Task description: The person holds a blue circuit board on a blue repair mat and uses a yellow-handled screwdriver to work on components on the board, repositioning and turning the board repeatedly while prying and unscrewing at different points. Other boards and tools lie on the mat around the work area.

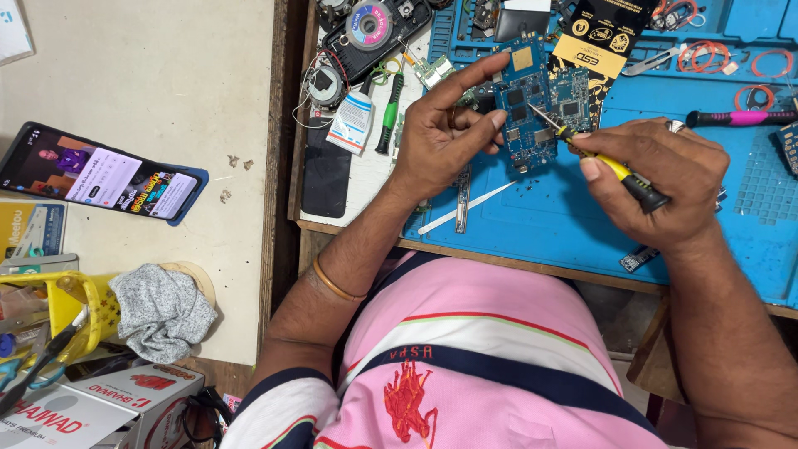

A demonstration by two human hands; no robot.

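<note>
My left hand point(445, 125) grips a blue circuit board point(532, 104) by its left edge and holds it above the blue work mat point(549, 212). My right hand point(665, 179) holds a small screwdriver point(603, 160) with a yellow and black handle. Its metal tip rests on the board's middle. A gold bangle circles my left wrist.
A phone point(100, 175) with a lit screen lies on the beige table at left. A green screwdriver point(389, 112), a glue tube point(351, 120), a solder reel point(369, 25) and a dark phone panel point(326, 179) sit left of the mat. A pink-handled tool point(736, 118), red rings and tweezers lie at upper right.
</note>
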